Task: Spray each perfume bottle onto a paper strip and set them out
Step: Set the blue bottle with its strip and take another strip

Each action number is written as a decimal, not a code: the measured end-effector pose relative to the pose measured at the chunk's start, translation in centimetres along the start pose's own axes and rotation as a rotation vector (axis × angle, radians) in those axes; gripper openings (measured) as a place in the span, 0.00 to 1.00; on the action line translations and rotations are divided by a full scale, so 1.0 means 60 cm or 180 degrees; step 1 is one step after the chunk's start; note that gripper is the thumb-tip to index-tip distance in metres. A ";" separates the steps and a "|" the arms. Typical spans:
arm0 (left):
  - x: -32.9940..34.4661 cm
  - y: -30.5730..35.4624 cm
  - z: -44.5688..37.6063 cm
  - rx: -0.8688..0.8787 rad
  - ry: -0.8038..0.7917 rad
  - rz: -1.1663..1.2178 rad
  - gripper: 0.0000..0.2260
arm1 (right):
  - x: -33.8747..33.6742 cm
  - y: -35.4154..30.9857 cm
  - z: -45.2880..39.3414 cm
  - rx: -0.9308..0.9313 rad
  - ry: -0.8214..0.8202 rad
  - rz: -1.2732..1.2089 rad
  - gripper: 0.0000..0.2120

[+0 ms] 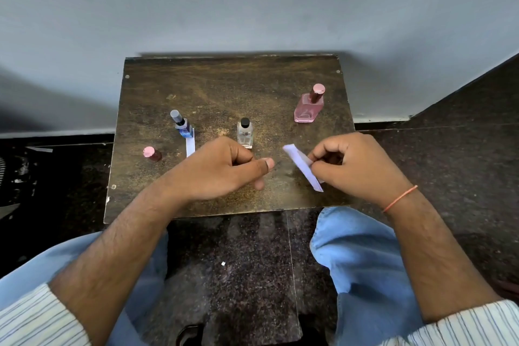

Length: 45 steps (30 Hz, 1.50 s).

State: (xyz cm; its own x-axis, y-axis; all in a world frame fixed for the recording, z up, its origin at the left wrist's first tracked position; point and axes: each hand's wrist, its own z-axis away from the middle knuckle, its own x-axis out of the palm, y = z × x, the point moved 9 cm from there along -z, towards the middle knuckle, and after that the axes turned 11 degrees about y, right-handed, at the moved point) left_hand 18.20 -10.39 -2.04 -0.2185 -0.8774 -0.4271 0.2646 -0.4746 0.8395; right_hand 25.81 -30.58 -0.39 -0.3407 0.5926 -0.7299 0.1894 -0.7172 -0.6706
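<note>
So on the far left of the little brown table (157, 87) there's a small pink cap (149, 152) sitting on its own near the edge. Just right of that, a blue bottle (184, 128) with a grey cap stands upright, and a white paper strip (190, 146) lies right in front of it, touching its base and partly hidden by the left hand (222, 168). That hand hovers over the middle of the table, fingers curled in loosely and thumb stuck out to the right, not holding anything that I can see. Right behind it stands a clear bottle (245, 135) with a black cap. Next over, the right hand (356, 166) is pinching a second paper strip (302, 166) between thumb and fingertips, strip angled up to the left, just above the table. Far back right, a pink bottle (309, 107) with its pink cap on stands well apart from everything else.
</note>
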 end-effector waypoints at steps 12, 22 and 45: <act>0.032 -0.009 0.007 0.0004 -0.0508 0.0131 0.27 | 0.047 -0.086 0.018 -0.1151 -0.0026 -0.0189 0.03; 0.024 -0.021 0.006 -0.0032 -0.0356 0.0472 0.07 | 0.039 -0.098 0.013 -0.1197 0.0173 -0.0385 0.04; -0.004 -0.019 0.019 0.0152 -0.0168 0.0440 0.21 | 0.038 -0.076 -0.005 -0.0307 0.0595 -0.2187 0.11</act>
State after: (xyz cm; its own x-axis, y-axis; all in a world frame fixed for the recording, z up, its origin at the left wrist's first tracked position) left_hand 16.90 -9.58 -2.53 -0.2326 -0.9286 -0.2892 0.2508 -0.3446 0.9046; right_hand 24.45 -25.83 0.99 -0.2502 0.9575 -0.1433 0.0723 -0.1291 -0.9890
